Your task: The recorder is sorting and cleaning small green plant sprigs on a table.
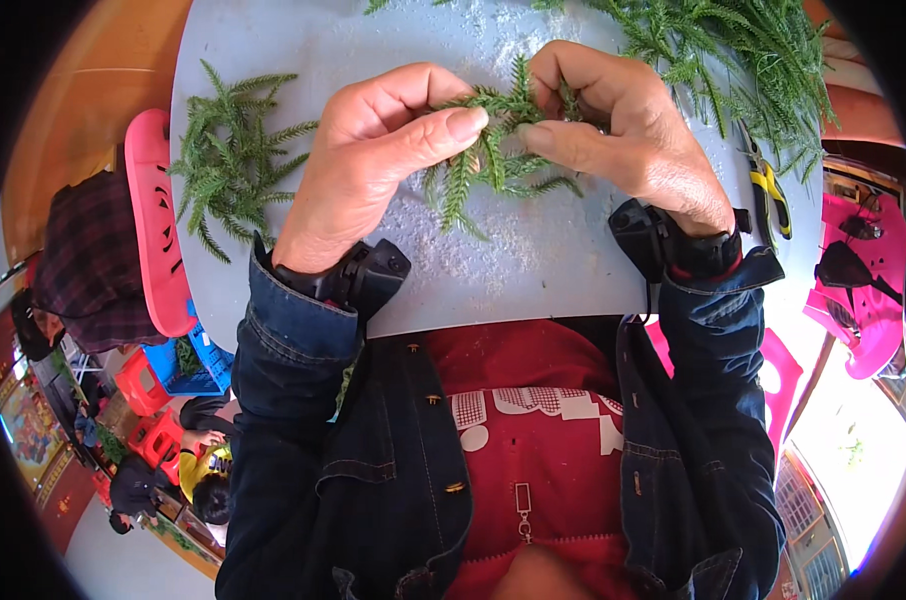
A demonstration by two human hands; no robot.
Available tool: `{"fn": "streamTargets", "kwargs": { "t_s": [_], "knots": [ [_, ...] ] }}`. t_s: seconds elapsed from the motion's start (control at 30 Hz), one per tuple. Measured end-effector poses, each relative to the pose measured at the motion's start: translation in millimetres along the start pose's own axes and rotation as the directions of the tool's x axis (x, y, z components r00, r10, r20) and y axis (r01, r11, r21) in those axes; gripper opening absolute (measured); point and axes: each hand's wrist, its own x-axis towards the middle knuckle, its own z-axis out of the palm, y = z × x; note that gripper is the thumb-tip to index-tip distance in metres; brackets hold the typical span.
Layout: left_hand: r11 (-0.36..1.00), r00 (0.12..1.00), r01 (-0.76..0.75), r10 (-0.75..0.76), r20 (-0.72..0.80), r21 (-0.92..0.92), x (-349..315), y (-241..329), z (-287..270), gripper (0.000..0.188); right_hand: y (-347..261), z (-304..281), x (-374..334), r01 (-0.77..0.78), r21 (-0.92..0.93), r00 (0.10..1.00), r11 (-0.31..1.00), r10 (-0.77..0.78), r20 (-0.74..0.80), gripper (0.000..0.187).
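A small feathery green sprig [493, 150], judged light, limp and easily crushed, is pinched above the grey surface [533, 270] at twelve o'clock between the closed left hand [373, 160] and right hand [623, 130], best gripped by its stem.

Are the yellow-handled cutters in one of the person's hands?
No, the cutters lie on the table beside the right hand.
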Motion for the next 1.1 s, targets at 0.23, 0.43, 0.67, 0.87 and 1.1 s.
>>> {"fn": "streamTargets", "kwargs": {
  "t_s": [0.23,0.43,0.67,0.87,1.1],
  "knots": [
    [0.999,0.999,0.039,-0.040,0.023,0.016,-0.2,0.6,-3.7,0.015,-2.4,5.8,2.5,0.007,-0.008,1.000,1.000,-0.007,-0.028,0.017],
    [0.993,0.998,0.047,-0.042,0.046,-0.112,1.8,2.6,-0.6,0.015,5.5,6.8,2.0,0.075,0.020,0.989,0.997,-0.072,-0.129,0.016],
    [0.992,0.997,0.078,-0.077,0.014,-0.096,-0.4,4.3,0.6,0.014,5.9,5.9,4.9,0.121,-0.090,0.985,0.989,-0.131,-0.115,0.017],
    [0.980,0.991,0.137,-0.136,0.019,-0.144,1.0,2.0,-2.3,0.014,4.8,1.9,3.2,0.043,-0.011,0.997,0.999,-0.043,-0.067,0.017],
    [0.968,0.988,0.156,-0.152,0.033,-0.196,2.7,6.5,-1.0,0.014,7.1,0.5,4.0,0.046,0.034,0.998,0.998,-0.045,-0.052,0.018]
  ]
}}
